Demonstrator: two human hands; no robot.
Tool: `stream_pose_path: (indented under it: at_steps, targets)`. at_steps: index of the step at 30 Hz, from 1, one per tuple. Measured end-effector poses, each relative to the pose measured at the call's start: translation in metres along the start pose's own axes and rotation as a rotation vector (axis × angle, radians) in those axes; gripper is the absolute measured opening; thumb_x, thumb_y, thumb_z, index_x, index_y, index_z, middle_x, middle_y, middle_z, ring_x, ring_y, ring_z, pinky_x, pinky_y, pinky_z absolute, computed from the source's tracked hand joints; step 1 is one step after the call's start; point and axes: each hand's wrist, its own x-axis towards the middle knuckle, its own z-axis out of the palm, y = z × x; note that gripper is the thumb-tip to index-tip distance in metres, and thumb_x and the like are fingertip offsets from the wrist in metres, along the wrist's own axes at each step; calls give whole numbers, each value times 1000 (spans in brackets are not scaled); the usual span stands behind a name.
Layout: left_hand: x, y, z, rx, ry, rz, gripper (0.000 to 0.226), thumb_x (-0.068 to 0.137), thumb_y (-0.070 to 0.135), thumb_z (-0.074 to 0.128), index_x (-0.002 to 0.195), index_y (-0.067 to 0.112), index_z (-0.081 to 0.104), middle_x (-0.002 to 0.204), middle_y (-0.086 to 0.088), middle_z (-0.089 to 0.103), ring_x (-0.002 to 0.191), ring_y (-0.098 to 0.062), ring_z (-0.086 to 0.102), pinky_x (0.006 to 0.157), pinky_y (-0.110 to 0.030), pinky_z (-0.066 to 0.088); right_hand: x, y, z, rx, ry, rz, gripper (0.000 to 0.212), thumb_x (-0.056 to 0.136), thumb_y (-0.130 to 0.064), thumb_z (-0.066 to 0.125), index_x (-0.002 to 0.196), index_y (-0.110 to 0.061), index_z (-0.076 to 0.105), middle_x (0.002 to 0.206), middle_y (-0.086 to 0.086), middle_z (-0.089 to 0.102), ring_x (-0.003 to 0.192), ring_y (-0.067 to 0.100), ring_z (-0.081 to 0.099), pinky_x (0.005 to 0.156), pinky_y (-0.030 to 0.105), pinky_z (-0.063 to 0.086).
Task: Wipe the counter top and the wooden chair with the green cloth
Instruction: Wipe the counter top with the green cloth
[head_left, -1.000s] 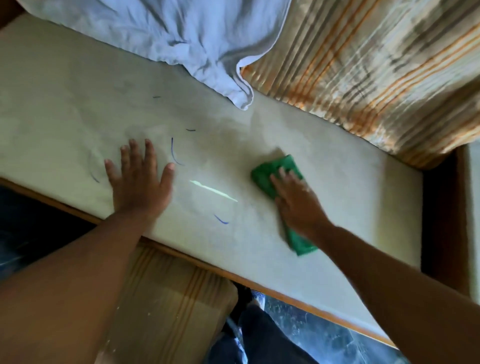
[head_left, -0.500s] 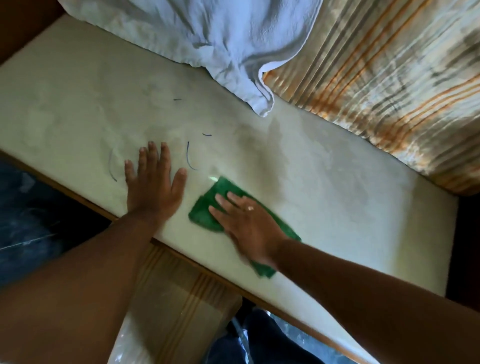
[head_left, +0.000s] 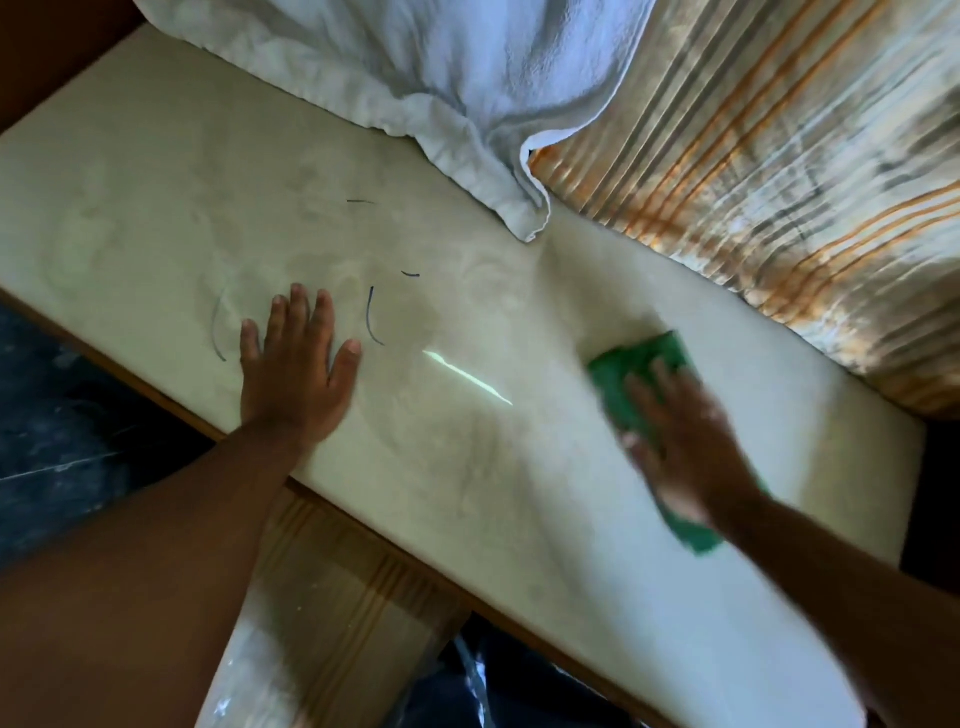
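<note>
- Right hand: palm down, fingers spread flat on top of the green cloth; the grip is a flat press with open fingers, not a pinch. Hand and cloth are motion-blurred.
- Green cloth: lies flat on the pale worktop, pinned under the right palm. One end shows beyond the fingertips, the other pokes out beside the wrist.
- Left hand: open, empty, palm flat on the worktop, fingers slightly fanned. It sits well apart from the right-hand grip, to that grip's left.
- Between the two hands: a thin bright streak of light on the worktop surface, closer to the left hand.
- Dark pen-like marks lie just beside the left thumb and fingers; one curved mark sits on the outer side of the little finger.
- Beyond the left hand, at the far edge of the worktop: a crumpled white towel resting on the surface, a corner hanging toward the middle.
- Beyond the right-hand grip: an orange-and-grey striped curtain meeting the worktop's far edge, near the cloth's far end.
- Worktop has a wooden front edge on the near side of both hands.
- Below the near edge: a striped fabric item in clear plastic; identity cannot be told.
</note>
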Motion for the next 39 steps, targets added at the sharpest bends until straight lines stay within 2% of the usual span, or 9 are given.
stream_pose_path:
  at_steps: [2, 4, 10, 14, 18, 23, 31, 36, 39]
  targets:
    - [2, 0, 1, 6, -3, -2, 73, 98, 57, 16, 158, 15, 16, 167, -15, 13, 153, -32, 10, 121, -56, 3, 46, 18, -11, 9, 0, 283, 71, 93, -61, 19, 153, -25, 26, 160, 19, 21, 145, 42, 19, 118, 54, 17]
    - [2, 0, 1, 8, -1, -3, 73, 98, 56, 16, 158, 15, 16, 167, -15, 12, 154, -32, 10, 121, -55, 2, 81, -5, -16, 23, 23, 352, 65, 96, -56, 22, 155, -27, 16, 162, 17, 12, 148, 39, 9, 119, 52, 11]
    - [0, 1, -1, -5, -18, -20, 70, 99, 53, 15, 159, 18, 14, 168, -12, 10, 154, -29, 7, 122, -53, 1, 14, -179, 20, 63, -5, -307, 60, 96, -46, 34, 152, -26, 26, 160, 10, 24, 147, 34, 17, 118, 52, 9]
    - [2, 0, 1, -16, -10, -21, 69, 99, 52, 17, 158, 18, 17, 167, -12, 13, 154, -29, 9, 122, -54, 3, -26, -153, 19, 18, -125, -604, 64, 95, -50, 38, 152, -26, 23, 160, 7, 23, 147, 29, 20, 118, 49, 11]
    - [1, -2, 1, -19, -10, -17, 68, 99, 53, 17, 158, 18, 17, 167, -13, 13, 154, -30, 10, 122, -54, 3, 58, -102, 0, -135, -68, -336, 61, 97, -47, 22, 153, -22, 21, 158, 16, 27, 146, 36, 23, 117, 52, 23]
    - [1, -1, 1, -7, -17, -9, 69, 99, 54, 16, 158, 18, 17, 167, -13, 13, 153, -31, 11, 121, -55, 3, 121, -93, -12, -71, -24, 16, 61, 100, -50, 19, 155, -25, 12, 162, 16, 12, 149, 36, 11, 119, 48, 15]
    - [-3, -1, -2, -7, -70, 7, 77, 97, 61, 9, 160, 16, 6, 168, -15, 3, 154, -32, 0, 121, -54, -6, -25, -170, 5, -31, -205, -543, 61, 95, -50, 36, 152, -31, 23, 160, 4, 25, 146, 27, 21, 118, 50, 19]
    - [22, -47, -16, -11, 12, 8, 75, 98, 60, 18, 159, 16, 11, 167, -15, 10, 154, -33, 5, 121, -53, -6, 101, -170, -13, -33, -66, -555, 53, 94, -33, 54, 144, -17, 46, 149, 14, 45, 135, 37, 43, 111, 51, 31]
    - [45, -92, -25, 52, 51, -129, 74, 100, 61, 14, 159, 16, 11, 167, -16, 10, 154, -35, 5, 120, -53, -7, 195, -191, -27, -54, -16, -405, 53, 100, -30, 42, 150, -15, 34, 156, 17, 33, 144, 32, 30, 119, 38, 16]
